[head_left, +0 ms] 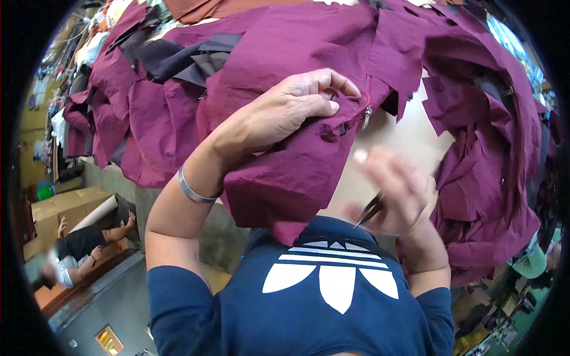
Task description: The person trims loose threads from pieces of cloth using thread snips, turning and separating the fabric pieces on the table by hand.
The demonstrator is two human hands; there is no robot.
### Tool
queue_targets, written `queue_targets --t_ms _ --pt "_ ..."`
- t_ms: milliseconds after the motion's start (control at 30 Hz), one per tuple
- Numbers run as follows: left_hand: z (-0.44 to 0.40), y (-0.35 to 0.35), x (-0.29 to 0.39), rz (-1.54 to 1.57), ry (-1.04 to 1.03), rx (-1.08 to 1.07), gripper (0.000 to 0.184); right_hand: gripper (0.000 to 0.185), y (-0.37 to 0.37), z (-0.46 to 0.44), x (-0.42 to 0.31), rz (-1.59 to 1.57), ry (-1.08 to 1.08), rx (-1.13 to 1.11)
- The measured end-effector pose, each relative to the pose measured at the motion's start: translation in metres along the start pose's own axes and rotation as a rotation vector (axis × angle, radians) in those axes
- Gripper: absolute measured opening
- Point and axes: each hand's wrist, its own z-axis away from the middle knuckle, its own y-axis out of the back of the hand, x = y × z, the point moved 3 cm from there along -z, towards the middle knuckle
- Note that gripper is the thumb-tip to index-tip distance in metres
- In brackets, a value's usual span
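Observation:
My left hand (297,107) pinches the edge of a maroon garment piece (285,166) between thumb and fingers. The rest of the cloth hangs down over my forearm and toward my shirt. Close to those fingertips is a zipper pull (367,114) on the cloth's seam. My right hand (395,187), smeared by motion, is curled around a small dark metal tool (371,209) with a thin pointed end. The tool points down and left, apart from the cloth; its exact kind is too blurred to make out.
Maroon pieces (160,118) with dark lining (196,56) cover the table's left and back. More maroon cloth (487,178) is heaped at the right. A tan surface (392,142) shows between them. At lower left, a seated person (83,252) is near a cardboard box (71,204).

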Motion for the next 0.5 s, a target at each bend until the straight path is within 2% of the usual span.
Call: queue_targets --t_ms 67,133,200,267,333,400,500 --pt "-0.006 -0.010 0.003 -0.071 -0.116 0.006 0.026 0.041 -0.003 0.016 -0.017 0.085 -0.052 -0.069" --pt "-0.013 -0.015 0.001 -0.094 -0.179 0.000 0.023 0.043 -0.013 0.025 -0.012 0.115 -0.028 -0.013" --pt "-0.015 -0.017 0.004 -0.082 -0.119 -0.058 0.016 0.043 -0.017 0.028 -0.002 0.117 -0.069 0.035" --pt "-0.014 -0.023 0.010 -0.071 -0.032 -0.048 0.014 0.048 -0.018 0.032 -0.002 0.096 -0.144 -0.161" --pt "-0.011 -0.023 0.015 -0.239 -0.050 -0.019 0.020 0.051 -0.027 0.039 -0.004 0.077 -0.194 -0.344" --pt "-0.011 -0.017 0.013 -0.419 -0.168 -0.009 0.022 0.041 -0.038 0.046 -0.002 0.222 -0.207 -0.361" --pt "-0.009 -0.008 0.014 -0.493 -0.264 -0.020 0.026 0.032 -0.050 0.056 0.015 0.375 -0.193 -0.358"
